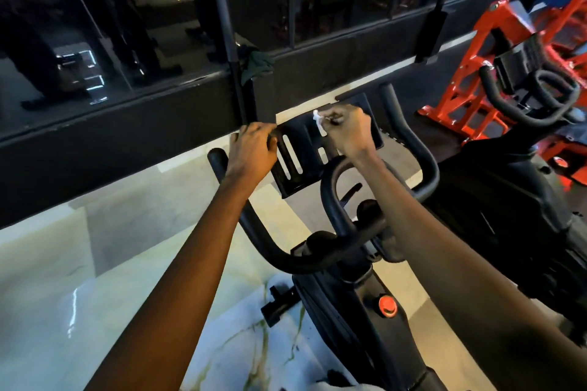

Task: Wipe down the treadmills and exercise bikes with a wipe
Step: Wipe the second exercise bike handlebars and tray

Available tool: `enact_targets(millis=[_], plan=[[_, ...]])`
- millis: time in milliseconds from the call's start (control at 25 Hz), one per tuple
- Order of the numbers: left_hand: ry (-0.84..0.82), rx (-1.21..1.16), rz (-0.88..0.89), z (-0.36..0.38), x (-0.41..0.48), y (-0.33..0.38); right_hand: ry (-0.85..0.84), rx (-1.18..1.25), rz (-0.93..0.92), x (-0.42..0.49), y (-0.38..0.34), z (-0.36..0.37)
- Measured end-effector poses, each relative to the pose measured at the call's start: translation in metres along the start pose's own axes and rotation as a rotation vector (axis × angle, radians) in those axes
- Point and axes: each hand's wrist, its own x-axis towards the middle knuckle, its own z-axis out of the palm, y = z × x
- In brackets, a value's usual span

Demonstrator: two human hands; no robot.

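- Left hand, at 9 o'clock of the exercise bike's black slotted plastic tray, curls its fingers round that edge
- Right hand pinches a small crumpled white wipe against the tray's 12 o'clock rim

Background as I see it from the head camera: a row of dark glass windows in black frames runs across the top, throwing back small bright reflections, above a black sill band that crosses the view at a slant. A grey pole stands in front of the glass, with a dark green cloth bunched on the black post beneath it. Below, I note a glossy pale floor with green veining, and at far right a red metal frame on darker flooring.
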Motion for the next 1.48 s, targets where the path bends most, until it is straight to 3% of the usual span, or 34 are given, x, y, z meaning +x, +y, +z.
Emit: enact_targets(millis=[120, 320, 560, 680, 840, 1000, 1240, 1360, 1480], plan=[[0.040, -0.239, -0.016, 0.011, 0.015, 0.004, -0.061, 0.025, 0.006, 0.007, 0.005, 0.013], [0.173, -0.281, -0.089, 0.026, 0.017, 0.005, -0.135, -0.021, -0.107, -0.005, 0.015, 0.022], [0.082, 0.220, -0.070, 0.012, 0.023, 0.016, -0.350, 0.037, -0.100, -0.012, 0.037, 0.001], [-0.026, 0.263, -0.023, 0.007, 0.031, 0.019, -0.227, 0.111, -0.071, 0.002, 0.031, 0.000], [-0.101, 0.086, -0.040, 0.007, 0.033, 0.014, -0.086, 0.169, -0.100, 0.006, 0.022, 0.019], [-0.046, 0.127, -0.055, 0.012, 0.032, 0.016, -0.137, 0.145, -0.141, -0.008, 0.030, 0.022], [0.014, 0.159, -0.053, 0.019, 0.031, 0.013, -0.388, 0.114, -0.105, -0.006, 0.045, -0.003], [0.027, 0.169, -0.052, 0.020, 0.030, 0.013, -0.224, 0.181, -0.150, 0.020, 0.031, 0.000], [0.027, 0.184, -0.049, 0.019, 0.029, 0.014, -0.223, 0.131, -0.279, 0.030, 0.014, 0.019]])
